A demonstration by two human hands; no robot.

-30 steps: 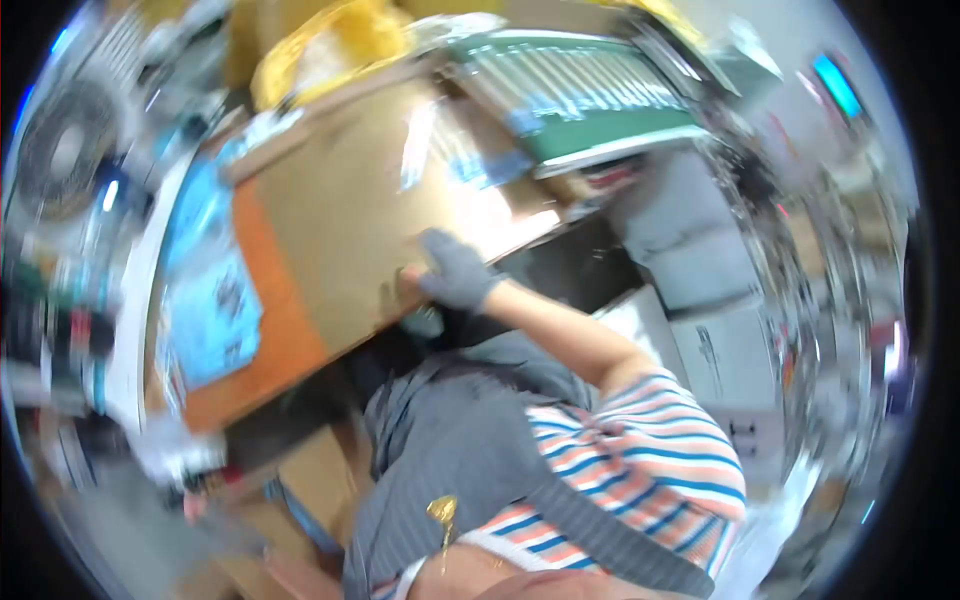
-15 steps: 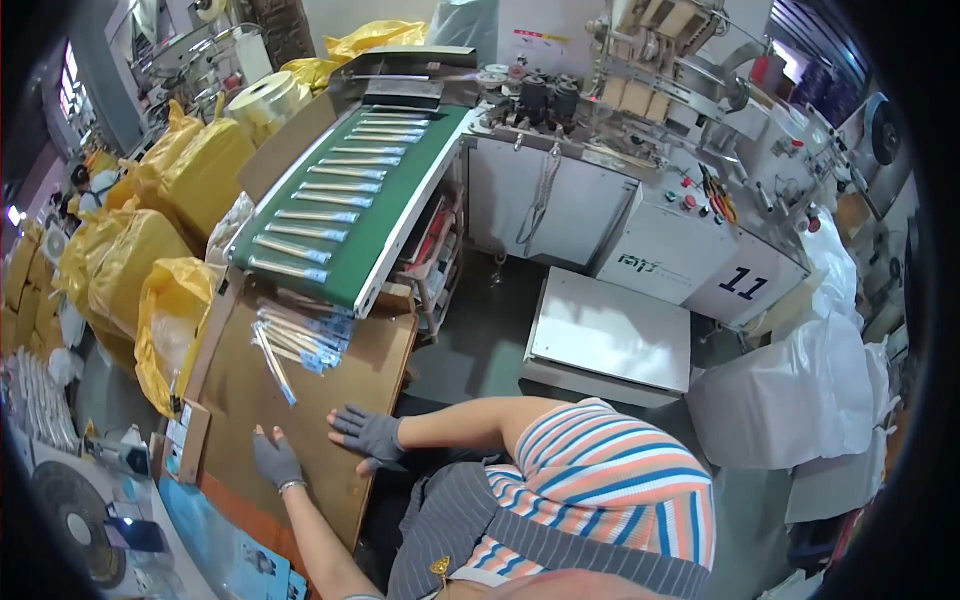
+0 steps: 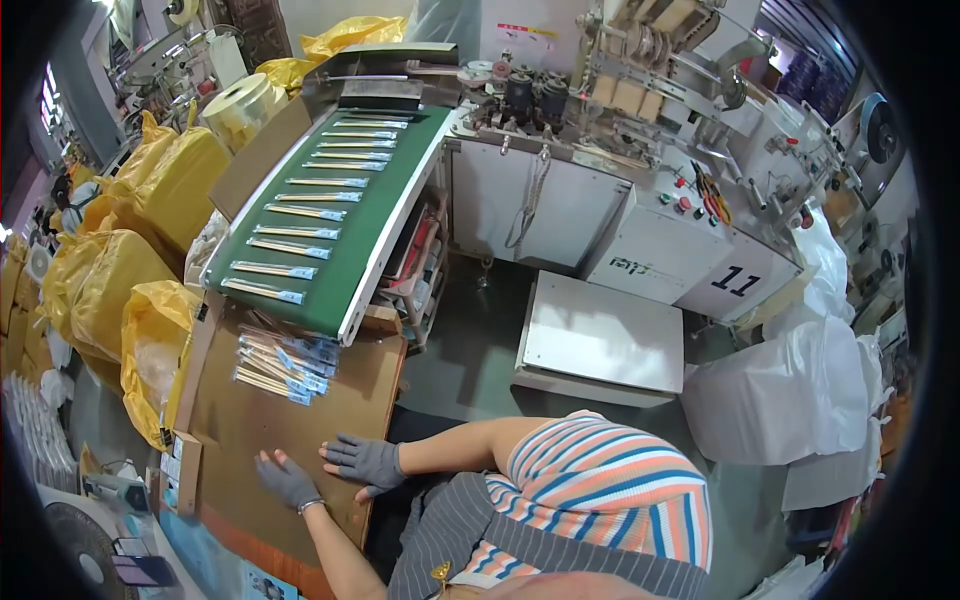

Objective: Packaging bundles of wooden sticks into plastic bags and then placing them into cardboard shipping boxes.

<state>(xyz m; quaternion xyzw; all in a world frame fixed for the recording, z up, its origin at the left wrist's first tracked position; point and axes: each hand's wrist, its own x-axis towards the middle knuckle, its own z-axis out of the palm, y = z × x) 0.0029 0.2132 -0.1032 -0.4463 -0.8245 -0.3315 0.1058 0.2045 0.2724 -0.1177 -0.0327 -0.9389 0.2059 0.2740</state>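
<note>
On the brown tabletop [image 3: 225,425], my left hand [image 3: 288,482] rests flat in a grey glove that leaves the fingertips bare. Its fingers are stretched out and nothing is in them. My right hand [image 3: 362,461], gloved the same way, lies palm down near the table's right edge, fingers spread and empty. Beyond both hands is a loose, overlapping pile of slim packets [image 3: 272,384], apparently clear-wrapped pairs of wooden chopsticks with blue ends. Neither hand touches the pile. Above it slopes a green conveyor belt [image 3: 330,290] carrying a row of similar packets [image 3: 293,230], spaced apart.
A small wooden block [image 3: 184,474] stands at the table's left edge. Yellow bags [image 3: 160,345] crowd the left side. To the right are a white low platform [image 3: 600,330], a white machine cabinet [image 3: 650,255] with buttons, and a large white bag [image 3: 775,395].
A packet that stuck out slantwise toward my left hand now lies in line with the pile. Packets on the belt sit at different places. Both hands remain flat on the table; the view has shifted slightly.
</note>
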